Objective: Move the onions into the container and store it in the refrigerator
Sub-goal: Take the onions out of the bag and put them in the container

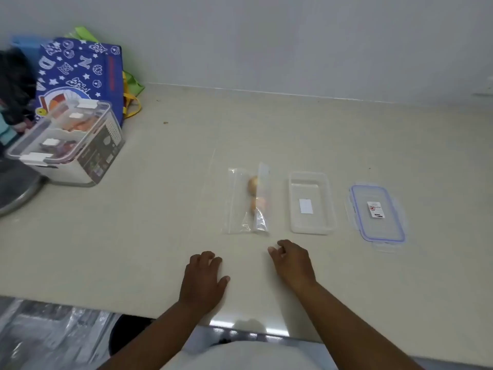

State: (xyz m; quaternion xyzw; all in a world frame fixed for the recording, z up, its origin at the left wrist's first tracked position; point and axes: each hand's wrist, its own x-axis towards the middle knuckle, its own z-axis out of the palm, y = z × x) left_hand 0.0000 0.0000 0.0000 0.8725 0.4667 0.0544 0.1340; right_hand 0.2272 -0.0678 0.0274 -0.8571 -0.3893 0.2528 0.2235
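Observation:
Small onions lie inside a clear plastic bag on the beige counter. Right of the bag stands an empty clear rectangular container, lid off. Its blue-rimmed lid lies flat further right. My left hand rests on the counter just below the bag, fingers curled, holding nothing. My right hand hovers or rests below the gap between bag and container, fingers loosely curled, holding nothing.
A large lidded storage box with food inside stands at the left, a blue patterned bag behind it. A metal round edge shows at far left. The counter's front edge runs near my body.

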